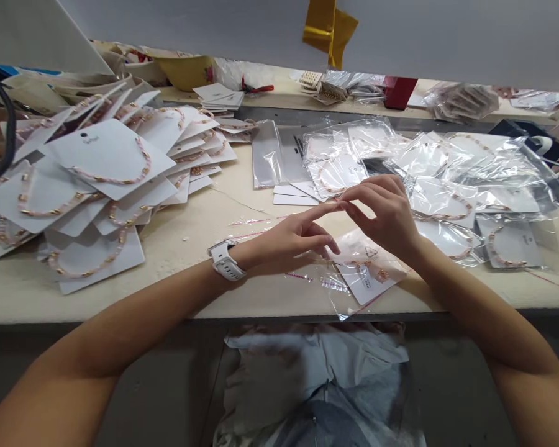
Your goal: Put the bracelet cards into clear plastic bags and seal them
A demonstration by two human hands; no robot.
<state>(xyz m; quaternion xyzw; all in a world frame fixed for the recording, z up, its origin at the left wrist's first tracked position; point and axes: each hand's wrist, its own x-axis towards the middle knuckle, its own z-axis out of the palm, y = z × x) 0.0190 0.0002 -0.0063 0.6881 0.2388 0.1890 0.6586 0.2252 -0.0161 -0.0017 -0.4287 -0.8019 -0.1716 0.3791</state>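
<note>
My left hand (pixel 294 236), with a white watch on the wrist, reaches right with the index finger stretched out and the other fingers curled under. My right hand (pixel 384 211) hovers just above it, thumb and forefinger pinched at the tip of that left index finger; what they pinch is too small to make out. Under both hands lies a clear plastic bag holding a white card with a pink beaded bracelet (pixel 369 273), near the table's front edge. Thin strips of pinkish tape (pixel 254 221) lie on the table beside my left hand.
A heap of white cards with pink bracelets (pixel 97 167) fills the left of the beige table (pixel 186 248). Bagged cards (pixel 451 180) spread over the right. Empty clear bags (pixel 268 152) lie at centre back. A shelf with boxes and a yellow bowl (pixel 186 69) runs behind.
</note>
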